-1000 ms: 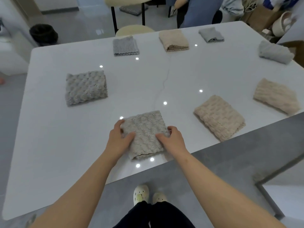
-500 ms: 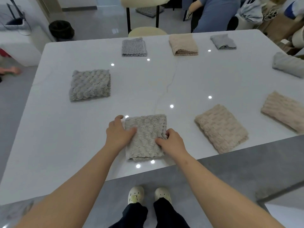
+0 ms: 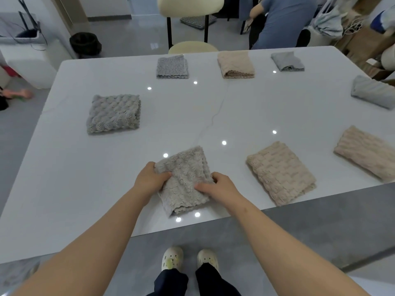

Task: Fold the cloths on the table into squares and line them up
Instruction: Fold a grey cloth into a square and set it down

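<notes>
A folded grey-beige fluffy cloth [image 3: 188, 174] lies near the front edge of the white table [image 3: 64, 189], slightly bunched and turned at an angle. My left hand [image 3: 149, 180] grips its left edge, thumb on top. My right hand [image 3: 220, 186] holds its right edge, thumb pressed on the fabric. Other folded cloths lie around: a grey one [image 3: 114, 113] at the left, a beige one [image 3: 281, 171] to the right, another beige one [image 3: 367, 152] at the far right.
Along the far edge lie a grey cloth [image 3: 172, 66], a beige cloth [image 3: 235, 64] and a small grey cloth [image 3: 287, 61]; a blue-grey cloth [image 3: 374, 91] is at the right edge. A chair [image 3: 191, 9] and a person [image 3: 282, 20] are beyond the table.
Both hands went from resting on the flat cloth to gripping its sides; the cloth is now bunched and rotated a little. The camera view has shifted.
</notes>
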Motion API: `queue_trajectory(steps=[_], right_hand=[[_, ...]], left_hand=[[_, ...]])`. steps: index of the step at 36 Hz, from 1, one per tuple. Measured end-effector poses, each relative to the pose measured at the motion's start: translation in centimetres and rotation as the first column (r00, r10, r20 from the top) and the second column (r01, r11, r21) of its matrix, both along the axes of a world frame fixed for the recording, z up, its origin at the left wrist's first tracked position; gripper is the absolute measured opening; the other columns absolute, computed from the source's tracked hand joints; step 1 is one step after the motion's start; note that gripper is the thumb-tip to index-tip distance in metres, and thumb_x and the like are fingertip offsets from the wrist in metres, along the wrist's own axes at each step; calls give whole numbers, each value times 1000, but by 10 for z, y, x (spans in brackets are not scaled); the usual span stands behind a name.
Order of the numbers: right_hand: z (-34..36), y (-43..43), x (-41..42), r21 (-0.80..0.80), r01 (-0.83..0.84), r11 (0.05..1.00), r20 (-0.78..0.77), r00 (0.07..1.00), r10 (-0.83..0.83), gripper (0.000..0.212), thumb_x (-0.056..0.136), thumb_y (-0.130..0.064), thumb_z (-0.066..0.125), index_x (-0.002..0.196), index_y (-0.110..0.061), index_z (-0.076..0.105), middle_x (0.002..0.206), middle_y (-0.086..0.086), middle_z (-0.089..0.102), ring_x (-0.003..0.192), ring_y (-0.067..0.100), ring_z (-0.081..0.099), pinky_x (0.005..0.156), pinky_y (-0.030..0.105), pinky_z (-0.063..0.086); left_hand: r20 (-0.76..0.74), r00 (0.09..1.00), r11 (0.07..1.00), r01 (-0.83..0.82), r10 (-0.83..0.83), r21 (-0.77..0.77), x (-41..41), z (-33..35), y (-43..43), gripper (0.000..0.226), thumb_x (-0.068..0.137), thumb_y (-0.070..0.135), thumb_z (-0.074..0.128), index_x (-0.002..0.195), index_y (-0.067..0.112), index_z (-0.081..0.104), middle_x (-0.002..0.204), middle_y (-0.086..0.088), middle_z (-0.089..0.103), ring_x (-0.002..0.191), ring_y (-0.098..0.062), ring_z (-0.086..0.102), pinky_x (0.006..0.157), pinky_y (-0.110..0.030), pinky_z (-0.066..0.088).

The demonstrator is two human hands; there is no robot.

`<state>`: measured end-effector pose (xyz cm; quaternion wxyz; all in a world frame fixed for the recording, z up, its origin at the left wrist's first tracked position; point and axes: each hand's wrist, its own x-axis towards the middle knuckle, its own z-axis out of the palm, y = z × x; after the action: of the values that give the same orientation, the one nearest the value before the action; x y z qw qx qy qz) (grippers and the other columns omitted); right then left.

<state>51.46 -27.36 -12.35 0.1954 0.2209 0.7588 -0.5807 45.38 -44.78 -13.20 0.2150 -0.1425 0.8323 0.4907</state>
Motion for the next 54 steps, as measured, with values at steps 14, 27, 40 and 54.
queue_trajectory(steps=[14, 27, 40, 54], right_hand=[[10, 6, -13, 166, -16, 986, -126, 991, 37, 13, 83, -4, 51, 88, -14, 46, 71, -6, 48, 61, 7, 42, 51, 20, 30], [10, 6, -21, 227, -63, 972, -145, 985, 98, 29, 81, -2, 49, 104, -15, 59, 81, -11, 54, 75, 7, 50, 61, 15, 37], [1, 14, -14, 196, 90, 977, -145, 988, -62, 36, 91, -13, 50, 127, -15, 44, 104, 0, 50, 89, 12, 49, 63, 12, 38], [1, 0, -10, 154, 82, 985, -101, 993, -67, 38, 95, -30, 47, 129, -16, 37, 77, -11, 46, 69, -3, 45, 58, 11, 34]], left_hand=[[83, 863, 723, 466, -497, -510, -15, 30, -2, 73, 68, 34, 74, 130, 18, 38, 125, -8, 46, 112, -26, 45, 88, -36, 42], [145, 429, 236, 713, -892, -660, -40, 29, 35, 62, 84, 39, 55, 140, 30, 31, 139, 2, 44, 135, -25, 25, 107, -40, 22], [-68, 764, 680, 525, -641, -512, -34, 13, 8, 42, 82, 41, 63, 63, 16, 35, 69, 2, 41, 72, -20, 45, 55, -29, 28], [29, 995, 994, -96, 95, 47, -1, 2, 3, 31, 95, 40, 43, 114, 16, 37, 109, -6, 49, 96, -24, 50, 78, -32, 40]])
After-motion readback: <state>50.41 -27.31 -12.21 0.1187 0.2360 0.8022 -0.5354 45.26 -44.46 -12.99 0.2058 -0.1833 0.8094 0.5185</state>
